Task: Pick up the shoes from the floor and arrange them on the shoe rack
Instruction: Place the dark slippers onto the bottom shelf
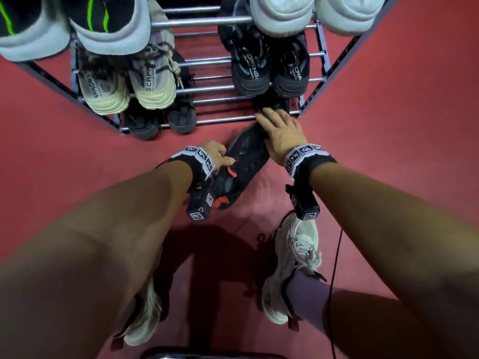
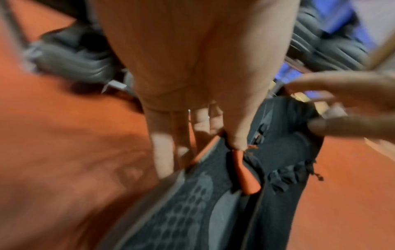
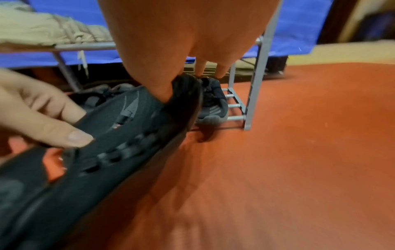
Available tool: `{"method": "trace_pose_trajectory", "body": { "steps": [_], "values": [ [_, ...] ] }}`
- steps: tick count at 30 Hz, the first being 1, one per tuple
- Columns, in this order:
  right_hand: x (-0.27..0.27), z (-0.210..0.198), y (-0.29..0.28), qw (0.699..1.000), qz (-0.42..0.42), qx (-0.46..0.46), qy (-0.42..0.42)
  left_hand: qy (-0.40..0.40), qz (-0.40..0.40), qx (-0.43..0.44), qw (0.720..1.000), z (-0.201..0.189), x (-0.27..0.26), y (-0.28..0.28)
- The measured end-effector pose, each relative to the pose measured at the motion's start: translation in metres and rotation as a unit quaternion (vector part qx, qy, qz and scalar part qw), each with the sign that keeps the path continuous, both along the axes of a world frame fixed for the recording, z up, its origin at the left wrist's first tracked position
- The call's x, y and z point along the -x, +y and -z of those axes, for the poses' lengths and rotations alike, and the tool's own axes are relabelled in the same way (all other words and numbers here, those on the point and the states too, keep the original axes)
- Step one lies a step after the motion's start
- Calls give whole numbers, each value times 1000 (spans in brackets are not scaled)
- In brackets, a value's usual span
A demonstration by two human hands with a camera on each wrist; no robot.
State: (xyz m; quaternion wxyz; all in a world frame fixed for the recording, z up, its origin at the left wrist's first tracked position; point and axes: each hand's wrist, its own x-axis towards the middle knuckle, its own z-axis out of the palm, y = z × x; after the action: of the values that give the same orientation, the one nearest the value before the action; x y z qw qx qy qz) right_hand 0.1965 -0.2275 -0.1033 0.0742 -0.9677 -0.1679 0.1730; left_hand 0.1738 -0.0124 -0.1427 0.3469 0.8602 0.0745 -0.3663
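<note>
The left hand (image 1: pixel 213 152) is clamped on the near half of a black shoe (image 1: pixel 243 161) — thumb pressed down beside the red tab at the collar, the other fingers curled under the edge, as the left wrist view shows — which reads as the carrying grip, the one that bears the weight and steers. The right hand (image 1: pixel 281 133) lies flat across the far end of the same shoe, fingers straight and together, its tips reaching just over the front bar of the shoe rack (image 1: pixel 225 120); it seems to be there to guide and push the toe rather than to hold anything. The shoe itself is tilted, sole partly turned to the left and toe aimed at the far right corner of the bottom shelf, above the red floor (image 1: pixel 388 125) just in front of the rack; whether its heel touches the floor I cannot tell. That angle makes sense: a dark shoe (image 3: pixel 210 99) already sits on the right end of the bottom shelf, likely its mate, so this one probably goes in beside it under the low shelf above. Further out, the bottom shelf holds another dark pair (image 1: pixel 162 117) on the left, the middle shelf a beige pair (image 1: pixel 124 81) left and a black pair (image 1: pixel 269 63) right, and the top shelf light-soled shoes at both ends. The gap in the middle of each shelf looks free, so clearance is mostly a matter of keeping the toe low.
</note>
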Motion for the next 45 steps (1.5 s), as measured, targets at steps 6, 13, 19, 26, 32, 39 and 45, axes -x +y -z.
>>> {"method": "trace_pose_trajectory", "body": {
  "steps": [6,13,19,26,32,39,45],
  "values": [
    [-2,18,15,874,339,-260,230,74,-248,154,954,-11,-3,-3],
    [-3,33,22,750,365,-378,401,77,-375,238,893,-16,-33,-2],
    [-37,56,42,800,391,-353,289,126,-314,222,914,-12,-44,3],
    [-59,51,60,757,421,-424,265,90,-388,263,878,13,-56,2],
    [-60,66,16,804,547,-223,67,96,-419,273,861,28,-80,-1],
    [-68,81,-9,695,581,-359,223,70,-391,236,887,43,-89,-7],
    [-74,77,-10,600,568,-473,306,46,-410,235,880,49,-86,-11]
  ]
}}
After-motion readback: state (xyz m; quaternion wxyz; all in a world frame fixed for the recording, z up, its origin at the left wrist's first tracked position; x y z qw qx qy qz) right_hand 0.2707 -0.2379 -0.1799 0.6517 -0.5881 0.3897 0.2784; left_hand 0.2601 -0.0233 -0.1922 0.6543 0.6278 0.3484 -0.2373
